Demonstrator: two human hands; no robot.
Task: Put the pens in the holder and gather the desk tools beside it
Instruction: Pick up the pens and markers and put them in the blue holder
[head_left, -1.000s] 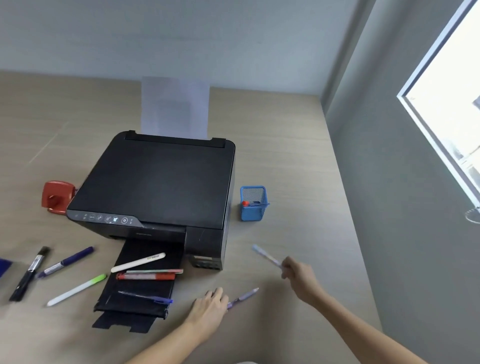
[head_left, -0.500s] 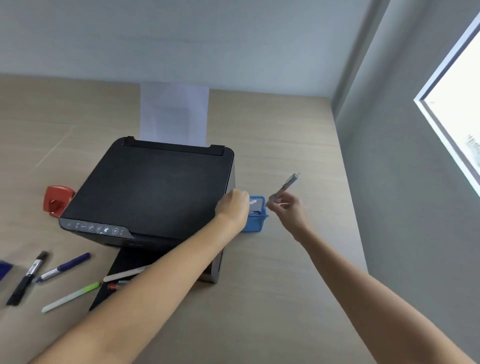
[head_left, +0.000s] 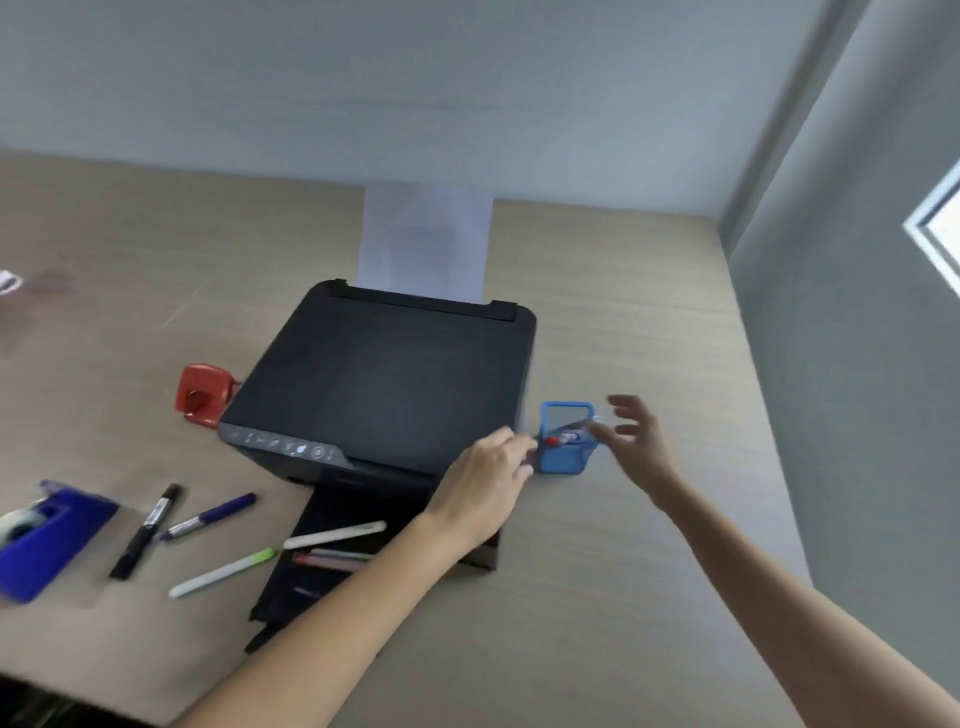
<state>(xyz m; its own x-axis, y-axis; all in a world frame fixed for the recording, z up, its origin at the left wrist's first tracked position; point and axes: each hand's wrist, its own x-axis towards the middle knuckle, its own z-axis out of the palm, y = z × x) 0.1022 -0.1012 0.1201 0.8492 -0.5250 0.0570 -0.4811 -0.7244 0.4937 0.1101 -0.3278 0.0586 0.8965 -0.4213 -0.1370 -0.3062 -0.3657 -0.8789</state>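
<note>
1. The small blue mesh pen holder (head_left: 565, 457) stands on the pale wood-grain desk (head_left: 623, 571), just beside the right flank of the black flat-topped printer (head_left: 384, 384); a red-capped pen (head_left: 563, 439) and some blurred pale ones lean inside it.
2. The left hand (head_left: 485, 480) reaches in from below, forearm crossing the printer's front corner, knuckles up, fingers curled loosely at the holder's left wall. Touching or only close, I cannot tell, and it seems to hold nothing.
3. The right hand (head_left: 636, 444) hovers just right of the holder, fingers spread wide and empty, palm turned toward the rim.
4. On the printer's black output tray (head_left: 311, 571) lie a white pen (head_left: 335, 535) and a red pen (head_left: 324, 560), side by side.
5. Left of the tray on the desk: a white pen with a green tip (head_left: 223, 572), a purple marker (head_left: 210, 517) and a black marker (head_left: 147, 530).
6. A blue tape dispenser (head_left: 49, 540) sits at the far left, well apart from the holder.
7. A red hole punch (head_left: 203, 395) rests against the printer's left side.
8. A white sheet of paper (head_left: 426, 241) stands upright in the rear feed.
</note>
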